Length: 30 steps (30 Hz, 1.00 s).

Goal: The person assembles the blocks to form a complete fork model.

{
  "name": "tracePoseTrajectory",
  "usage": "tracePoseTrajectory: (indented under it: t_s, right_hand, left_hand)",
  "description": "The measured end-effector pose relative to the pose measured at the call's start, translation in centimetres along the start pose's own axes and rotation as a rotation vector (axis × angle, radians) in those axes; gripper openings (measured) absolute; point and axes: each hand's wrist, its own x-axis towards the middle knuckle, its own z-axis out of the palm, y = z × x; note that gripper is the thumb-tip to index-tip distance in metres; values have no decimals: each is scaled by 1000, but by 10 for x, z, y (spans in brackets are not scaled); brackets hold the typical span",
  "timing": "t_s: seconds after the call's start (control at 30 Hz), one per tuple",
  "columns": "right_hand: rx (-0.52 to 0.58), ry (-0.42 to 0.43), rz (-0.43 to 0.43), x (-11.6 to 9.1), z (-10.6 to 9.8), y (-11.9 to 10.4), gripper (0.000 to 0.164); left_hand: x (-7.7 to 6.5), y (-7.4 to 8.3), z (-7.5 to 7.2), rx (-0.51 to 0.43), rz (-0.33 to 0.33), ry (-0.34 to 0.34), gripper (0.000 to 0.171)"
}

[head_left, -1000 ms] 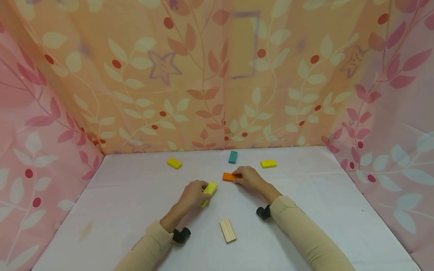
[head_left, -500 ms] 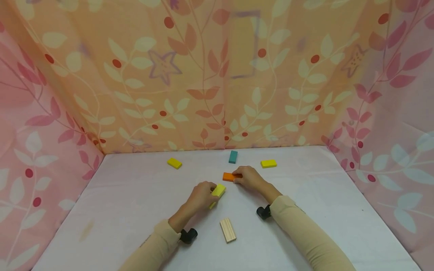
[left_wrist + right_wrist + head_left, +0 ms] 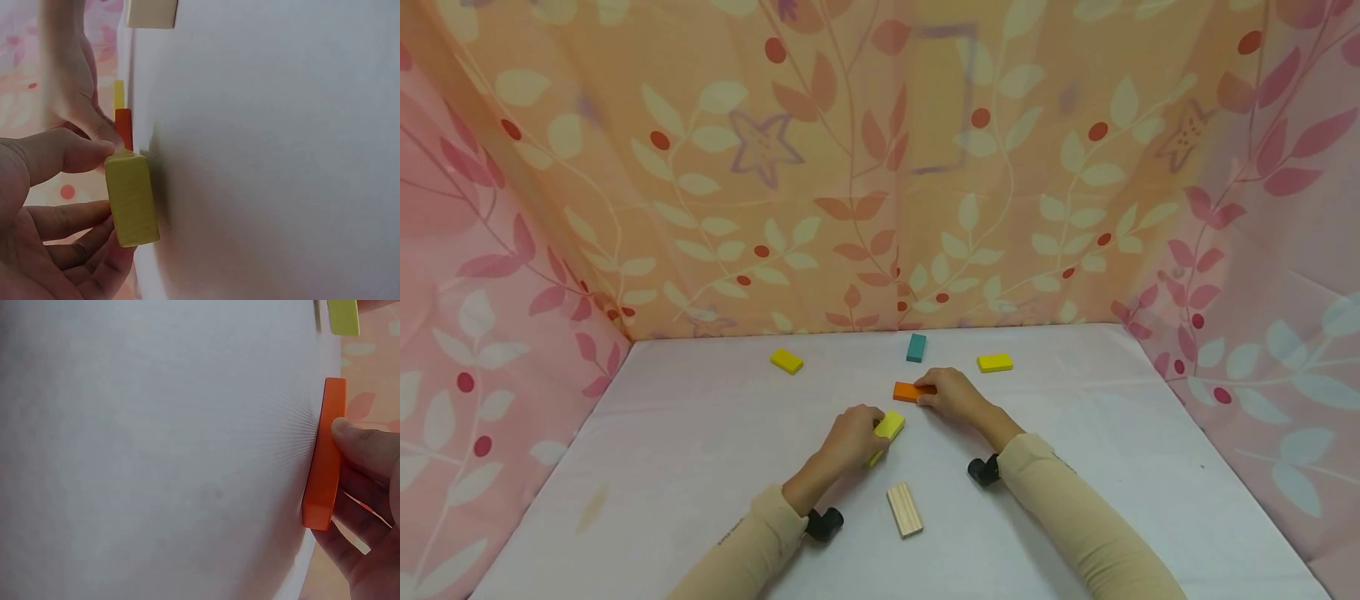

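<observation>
My left hand point(image 3: 850, 437) pinches a yellow block point(image 3: 891, 426) between thumb and fingers. In the left wrist view one end of this yellow block point(image 3: 132, 201) faces the camera. A narrow gap shows between it and the white cloth in the right wrist view. Up and to the right, my right hand point(image 3: 953, 395) holds an orange block point(image 3: 905, 391) by its right end, with the thumb on one side and fingers on the other. The orange block point(image 3: 325, 456) lies against the cloth. The two held blocks are close but apart.
A plain wooden block point(image 3: 904, 510) lies nearer the front. Farther back are a teal block point(image 3: 916, 347), a yellow block point(image 3: 786, 361) at left and another yellow block point(image 3: 995, 362) at right. Patterned fabric point(image 3: 865, 167) walls the white-covered table point(image 3: 700, 433) at back and sides.
My left hand has carried its yellow block to the right and slightly toward the front, slowing over the last half second. The right hand and the orange block have stayed in place.
</observation>
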Motion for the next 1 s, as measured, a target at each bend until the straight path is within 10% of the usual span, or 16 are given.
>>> tracePoseTrajectory:
  t_s: [1.0]
  right_hand:
    - [5, 12, -22, -1, 0, -1, 33]
  left_hand:
    - [-1, 19, -4, 100, -132, 28, 30]
